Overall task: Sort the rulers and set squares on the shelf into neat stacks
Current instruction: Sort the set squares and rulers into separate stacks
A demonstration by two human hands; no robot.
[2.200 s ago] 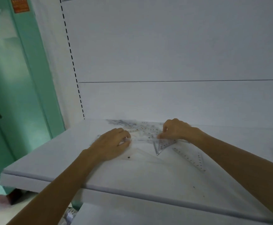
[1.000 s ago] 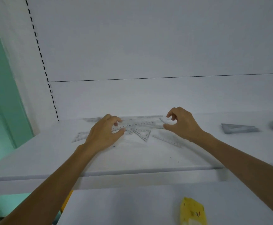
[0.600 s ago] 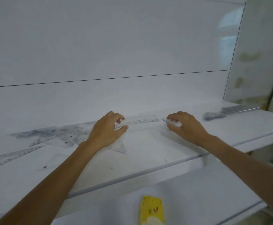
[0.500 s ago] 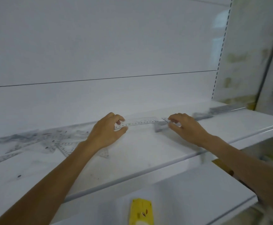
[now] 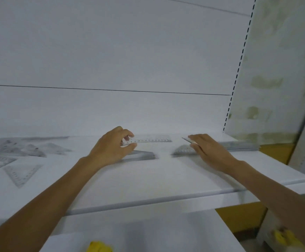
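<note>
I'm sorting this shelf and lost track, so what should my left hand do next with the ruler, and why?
Probably carry it right to the long grey stack at the far end. Your left hand pinches a straight ruler by a triangular stack, which seems the wrong pile. The long stack looks like rulers, though it is blurred.

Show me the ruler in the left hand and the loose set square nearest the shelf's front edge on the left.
ruler (image 5: 151,140), head view, middle of its numbered scale.
loose set square (image 5: 21,173), head view, middle of the triangle.
</note>
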